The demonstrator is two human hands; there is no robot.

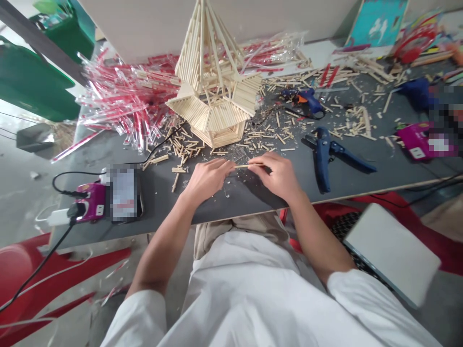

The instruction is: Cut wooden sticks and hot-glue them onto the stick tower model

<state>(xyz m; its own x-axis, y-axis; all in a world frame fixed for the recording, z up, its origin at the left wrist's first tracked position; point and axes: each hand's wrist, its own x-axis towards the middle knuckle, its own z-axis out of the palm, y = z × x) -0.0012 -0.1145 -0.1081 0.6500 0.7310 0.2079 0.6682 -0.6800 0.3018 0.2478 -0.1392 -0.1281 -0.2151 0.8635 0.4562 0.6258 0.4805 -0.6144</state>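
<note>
Between my hands, above the front of the dark table, a thin wooden stick [241, 166] lies level. My left hand [210, 177] is closed on its left end, and my right hand [275, 174] pinches the right end. Just beyond them stands a structure of glued wooden sticks [227, 115], with flared panels around its middle and a tall pointed top. Short cut stick pieces [186, 148] are scattered about its base. A blue-handled cutter [323, 161] rests to the right of my right hand, its handles spread apart.
Red-and-clear plastic wrappers [126, 96] are heaped at the back left. A phone [125, 195] lies beside a purple power adapter [94, 201] with cables. A blue glue gun [307, 99] sits behind the cutter; another purple adapter [415, 140] is at the right. The table's front edge [246, 214] runs near my lap.
</note>
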